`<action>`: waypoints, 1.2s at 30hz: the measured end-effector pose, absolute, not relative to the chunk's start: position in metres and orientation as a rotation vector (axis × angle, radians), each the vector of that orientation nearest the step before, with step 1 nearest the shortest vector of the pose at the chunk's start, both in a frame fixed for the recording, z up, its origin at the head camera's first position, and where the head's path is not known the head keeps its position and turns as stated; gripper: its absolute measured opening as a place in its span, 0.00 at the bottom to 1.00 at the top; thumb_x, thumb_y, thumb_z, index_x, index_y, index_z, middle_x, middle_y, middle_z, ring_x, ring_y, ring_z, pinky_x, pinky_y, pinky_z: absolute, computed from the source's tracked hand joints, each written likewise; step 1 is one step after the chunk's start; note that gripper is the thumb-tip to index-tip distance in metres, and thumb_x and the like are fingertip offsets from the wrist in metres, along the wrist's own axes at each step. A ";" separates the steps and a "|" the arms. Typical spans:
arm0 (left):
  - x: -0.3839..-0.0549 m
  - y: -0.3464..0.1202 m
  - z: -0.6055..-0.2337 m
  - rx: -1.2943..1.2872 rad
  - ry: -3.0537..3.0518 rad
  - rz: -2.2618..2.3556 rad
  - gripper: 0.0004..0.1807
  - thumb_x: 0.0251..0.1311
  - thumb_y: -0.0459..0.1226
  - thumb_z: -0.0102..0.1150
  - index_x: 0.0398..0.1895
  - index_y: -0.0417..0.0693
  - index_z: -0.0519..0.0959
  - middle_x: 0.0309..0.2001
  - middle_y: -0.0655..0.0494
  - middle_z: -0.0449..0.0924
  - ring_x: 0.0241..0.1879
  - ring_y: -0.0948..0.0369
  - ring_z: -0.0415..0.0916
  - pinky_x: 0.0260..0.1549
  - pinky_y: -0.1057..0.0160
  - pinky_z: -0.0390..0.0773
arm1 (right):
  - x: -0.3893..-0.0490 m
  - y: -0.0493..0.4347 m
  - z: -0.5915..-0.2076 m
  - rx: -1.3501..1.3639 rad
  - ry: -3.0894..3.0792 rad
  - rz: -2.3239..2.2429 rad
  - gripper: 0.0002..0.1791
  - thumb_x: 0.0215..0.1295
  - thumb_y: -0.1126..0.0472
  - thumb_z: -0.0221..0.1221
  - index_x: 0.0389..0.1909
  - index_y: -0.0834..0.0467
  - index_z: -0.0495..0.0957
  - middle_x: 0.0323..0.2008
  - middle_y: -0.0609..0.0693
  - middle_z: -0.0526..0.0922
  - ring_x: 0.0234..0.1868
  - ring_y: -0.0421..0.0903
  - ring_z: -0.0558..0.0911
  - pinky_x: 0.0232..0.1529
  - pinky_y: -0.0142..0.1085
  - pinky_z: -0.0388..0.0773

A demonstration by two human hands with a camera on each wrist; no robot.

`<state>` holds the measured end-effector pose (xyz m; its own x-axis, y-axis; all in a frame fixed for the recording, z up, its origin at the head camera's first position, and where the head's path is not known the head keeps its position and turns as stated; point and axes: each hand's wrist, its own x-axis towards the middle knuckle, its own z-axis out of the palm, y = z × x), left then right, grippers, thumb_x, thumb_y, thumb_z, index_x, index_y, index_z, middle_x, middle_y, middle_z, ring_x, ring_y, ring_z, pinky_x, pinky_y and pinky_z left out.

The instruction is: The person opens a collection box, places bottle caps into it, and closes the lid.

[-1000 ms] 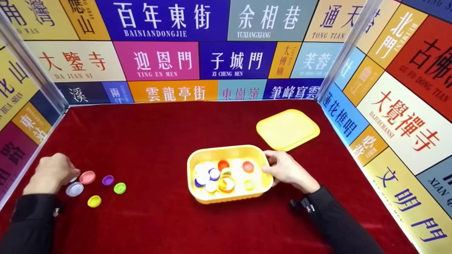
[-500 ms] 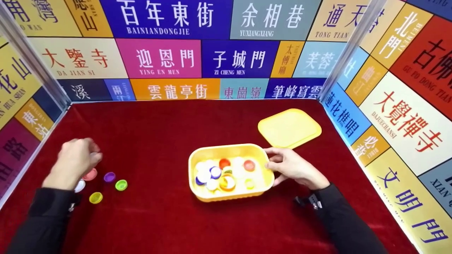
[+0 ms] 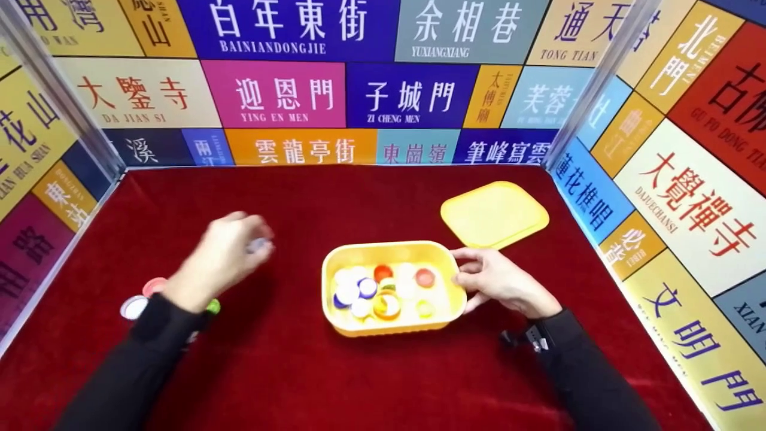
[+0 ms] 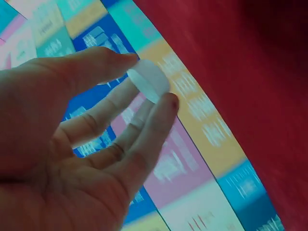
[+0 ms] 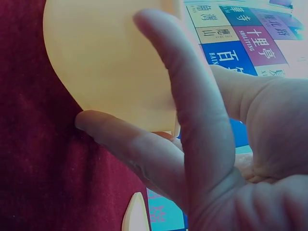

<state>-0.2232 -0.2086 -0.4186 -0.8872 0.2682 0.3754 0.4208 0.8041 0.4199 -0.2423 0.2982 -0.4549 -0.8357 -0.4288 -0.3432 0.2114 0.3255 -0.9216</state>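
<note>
My left hand [image 3: 224, 251] is in the air left of the middle, pinching a white bottle cap [image 4: 154, 79] between thumb and fingertips. My right hand [image 3: 508, 281] holds the right end of a yellow plastic box [image 3: 392, 328], its fingers spread over the end wall and rim. Inside the box are many caps, among them a red cap [image 3: 425, 277], an orange ring-like cap [image 3: 379, 310] and several white ones. On the red cloth at left lie a pink cap [image 3: 154, 285] and a whitish cap [image 3: 133, 307]. A green cap [image 3: 213, 306] peeks out beside the left forearm.
The yellow lid [image 3: 495, 214] lies flat behind the box at right. Red cloth [image 3: 287, 377] covers the table. Panels printed with large characters [image 3: 272, 96] wall in the back and both sides.
My left hand has lifted from the caps at left and moved right toward the box with a white cap. My right hand stays on the box's end. The purple and yellow caps are now hidden.
</note>
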 end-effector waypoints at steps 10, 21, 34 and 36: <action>-0.225 -0.099 -0.407 -1.010 -2.613 -0.691 0.08 0.65 0.28 0.78 0.45 0.38 0.89 0.42 0.41 0.87 0.41 0.46 0.87 0.42 0.47 0.94 | -0.243 0.297 -0.455 -0.198 2.068 -1.541 0.37 0.82 0.71 0.62 0.88 0.67 0.65 0.65 0.76 0.86 0.51 0.58 0.96 0.40 0.50 0.97; -0.219 -0.008 -0.412 -1.362 -2.860 -0.576 0.12 0.72 0.29 0.75 0.56 0.41 0.92 0.51 0.40 0.89 0.45 0.48 0.87 0.43 0.58 0.90 | -0.243 0.296 -0.455 -0.184 2.075 -1.531 0.37 0.83 0.70 0.62 0.88 0.67 0.66 0.66 0.76 0.86 0.52 0.60 0.96 0.40 0.51 0.97; -0.216 -0.001 -0.412 -1.319 -2.923 -0.516 0.15 0.75 0.36 0.77 0.61 0.48 0.92 0.49 0.44 0.85 0.35 0.54 0.82 0.37 0.62 0.83 | -0.243 0.296 -0.455 -0.185 2.072 -1.525 0.37 0.82 0.71 0.61 0.88 0.67 0.65 0.65 0.75 0.87 0.51 0.60 0.97 0.40 0.51 0.97; -0.217 -0.005 -0.411 -1.323 -2.893 -0.499 0.14 0.75 0.37 0.78 0.60 0.45 0.92 0.49 0.43 0.86 0.36 0.53 0.84 0.38 0.61 0.86 | -0.243 0.296 -0.455 -0.175 2.081 -1.518 0.37 0.82 0.71 0.61 0.88 0.67 0.66 0.65 0.75 0.87 0.50 0.59 0.97 0.40 0.51 0.97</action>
